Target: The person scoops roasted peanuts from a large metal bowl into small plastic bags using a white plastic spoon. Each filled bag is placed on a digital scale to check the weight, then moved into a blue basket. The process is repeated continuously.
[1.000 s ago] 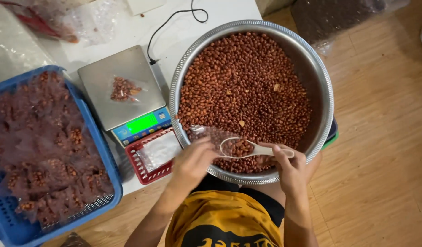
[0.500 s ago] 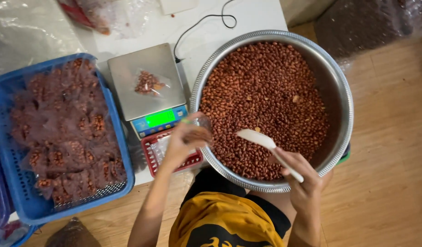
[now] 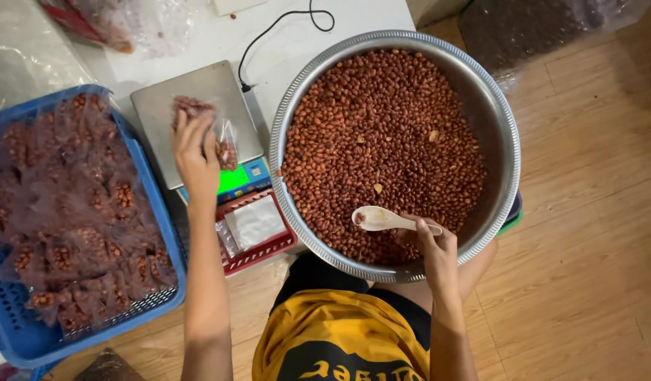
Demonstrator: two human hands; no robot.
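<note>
Left hand (image 3: 195, 152) closed around small clear bag of peanuts (image 3: 223, 141), over scale platform (image 3: 198, 113). Right hand (image 3: 432, 243) grips white spoon (image 3: 382, 219) above peanuts in metal basin (image 3: 495, 113).

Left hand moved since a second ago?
Yes. The left hand went from the bowl rim over to the scale, carrying a small bag.

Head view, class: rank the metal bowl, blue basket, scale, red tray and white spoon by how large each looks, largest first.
1. Metal bowl
2. Blue basket, though partly cut off by the frame edge, so it might rival the bowl
3. Scale
4. Red tray
5. White spoon
</note>
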